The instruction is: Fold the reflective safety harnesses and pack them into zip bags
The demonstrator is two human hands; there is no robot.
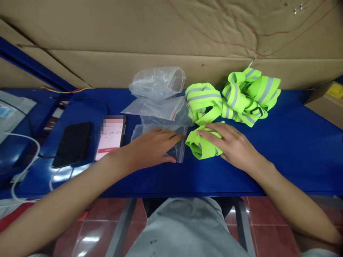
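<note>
Left hand (154, 147) is kinda spread over a clear, flat plastic zip bag (179, 150); right hand (232, 142) is gripping a rolled neon-green, grey-striped fabric strap (201, 149).

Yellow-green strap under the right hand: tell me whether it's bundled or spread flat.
Bundled: the yellow-green strap curls in overlapping loops beneath the right hand.

Rolled strap (200, 150): partly under the right hand (232, 142); I can't see how that grip closes.
Nearest plastic bag (180, 151): middle hidden beneath the left hand (155, 144).
Phone (111, 137): screen top pixelated, small print unreadable from here.
Cardboard box (325, 109): cut off at right.
White cable (39, 148): runs out leftward.
</note>
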